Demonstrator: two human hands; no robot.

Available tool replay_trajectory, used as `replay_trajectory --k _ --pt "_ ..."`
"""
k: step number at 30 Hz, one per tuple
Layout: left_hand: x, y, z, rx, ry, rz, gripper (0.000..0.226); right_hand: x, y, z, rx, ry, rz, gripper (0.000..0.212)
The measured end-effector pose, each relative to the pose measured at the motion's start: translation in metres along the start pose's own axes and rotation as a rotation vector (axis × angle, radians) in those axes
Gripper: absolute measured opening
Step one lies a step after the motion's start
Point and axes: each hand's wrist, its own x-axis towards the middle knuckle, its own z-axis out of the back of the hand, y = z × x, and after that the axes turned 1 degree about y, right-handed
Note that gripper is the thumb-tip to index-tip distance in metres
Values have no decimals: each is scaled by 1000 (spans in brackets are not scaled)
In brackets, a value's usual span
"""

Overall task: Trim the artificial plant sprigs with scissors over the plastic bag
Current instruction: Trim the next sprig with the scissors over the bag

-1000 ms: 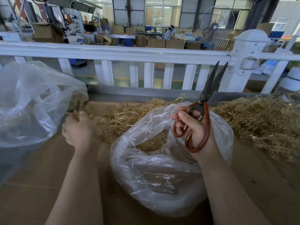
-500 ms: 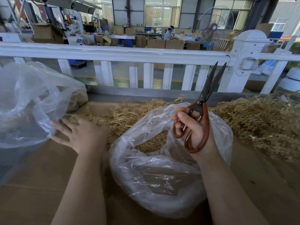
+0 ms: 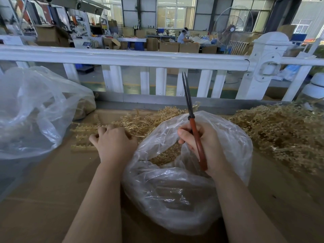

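Observation:
My right hand (image 3: 205, 144) grips red-handled scissors (image 3: 192, 123) above the open clear plastic bag (image 3: 184, 193), blades together and pointing up. Golden trimmed bits (image 3: 166, 155) lie inside the bag. My left hand (image 3: 112, 142) rests, fingers curled, on golden artificial sprigs (image 3: 84, 132) lying flat on the cardboard just left of the bag; whether it holds one I cannot tell. More golden sprigs (image 3: 149, 118) are heaped behind the bag.
A big heap of golden sprigs (image 3: 280, 134) fills the right side. A large clear bag (image 3: 35, 111) sits at the left. A white railing (image 3: 140, 58) runs behind the cardboard-covered table (image 3: 52, 190). A person works far off in the hall.
My left hand moved right from the large bag and curled its fingers on the flat sprigs. My right hand turned the scissors edge-on, the blades now closed and upright.

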Motion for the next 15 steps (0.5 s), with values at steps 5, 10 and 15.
replay_trajectory --k 5,10,15 --pt "1 3 -5 -3 57 -16 27 1 -2 -2 -97 -19 -44 6" --pt "2 2 -4 -82 -201 36 29 0 0 -5 -143 -1 -74 4" --pt "8 2 5 -517 -330 260 28 0 -1 -4 -136 -6 -86 6"
